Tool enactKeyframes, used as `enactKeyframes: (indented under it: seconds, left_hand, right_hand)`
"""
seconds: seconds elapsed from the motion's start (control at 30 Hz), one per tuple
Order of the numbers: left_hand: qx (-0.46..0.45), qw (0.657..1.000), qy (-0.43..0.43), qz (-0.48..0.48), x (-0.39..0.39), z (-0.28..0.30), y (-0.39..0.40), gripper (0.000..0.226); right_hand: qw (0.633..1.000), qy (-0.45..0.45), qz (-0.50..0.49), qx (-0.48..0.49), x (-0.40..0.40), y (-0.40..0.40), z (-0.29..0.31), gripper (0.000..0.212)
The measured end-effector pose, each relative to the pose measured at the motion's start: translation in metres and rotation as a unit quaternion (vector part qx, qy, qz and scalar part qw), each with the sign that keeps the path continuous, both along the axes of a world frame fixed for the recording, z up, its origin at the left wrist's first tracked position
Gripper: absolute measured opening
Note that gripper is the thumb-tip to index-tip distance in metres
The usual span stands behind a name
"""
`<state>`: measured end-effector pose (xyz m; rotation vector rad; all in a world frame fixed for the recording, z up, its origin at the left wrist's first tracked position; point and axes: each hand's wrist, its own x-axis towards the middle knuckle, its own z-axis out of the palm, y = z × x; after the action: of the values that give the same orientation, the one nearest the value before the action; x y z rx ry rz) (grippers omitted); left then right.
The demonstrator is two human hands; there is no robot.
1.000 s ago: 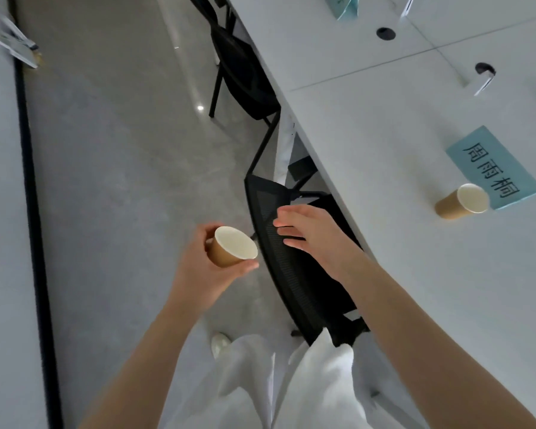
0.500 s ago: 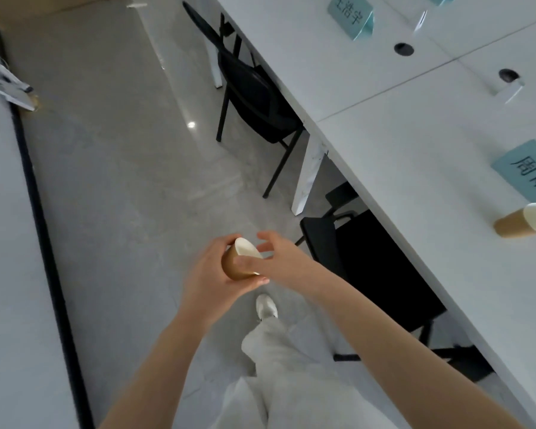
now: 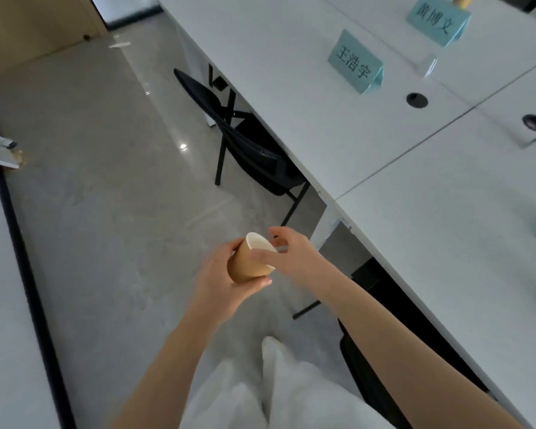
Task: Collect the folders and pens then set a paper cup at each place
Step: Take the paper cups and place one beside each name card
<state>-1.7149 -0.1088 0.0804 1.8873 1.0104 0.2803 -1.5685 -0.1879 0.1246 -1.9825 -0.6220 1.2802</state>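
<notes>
Presently, the paper cup (image 3: 250, 261) is held in mid-air above the grey floor (image 3: 106, 196), to the left of the table (image 3: 430, 227) and clear of it. It is brown outside and white inside, tilted so that its open mouth faces up and to the right. The left hand (image 3: 220, 283) grips the cup round its body, fingers curled behind it and the thumb lying under its lower side. The right hand (image 3: 294, 253) meets the cup at the rim: its thumb lies across the white lip and its fingers curl just above the mouth, so it pinches the edge. The two hands are thus together on the one cup.

On the table stand two teal name cards. The nearer name card (image 3: 355, 63) sits just beyond a round cable hole (image 3: 416, 100); the farther name card (image 3: 437, 21) is near the top edge of the view. A second cable hole (image 3: 533, 122) lies to the right, past the seam between table sections. A black chair (image 3: 245, 140) is pushed partly under the table edge ahead of the hands. White trousers (image 3: 291, 391) and a white shoe (image 3: 270, 343) show at the bottom. A dark strip runs along the floor at the left.
</notes>
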Motion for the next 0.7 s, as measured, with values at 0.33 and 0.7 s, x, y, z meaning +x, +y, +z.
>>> enactKeyframes:
  seconds: [0.33, 0.7]
  left_hand:
    - [-0.029, 0.997, -0.037, -0.061, 0.105, -0.003, 0.138, 0.069]
    - [-0.057, 0.973, -0.012, -0.224, 0.255, 0.02, 0.288, 0.071]
  right_hand:
    - [0.994, 0.005, -0.11, 0.013, 0.082, 0.118, -0.003, 0.063]
    - [0.954, 0.051, -0.292, 0.047, 0.206, 0.226, -0.005, 0.055]
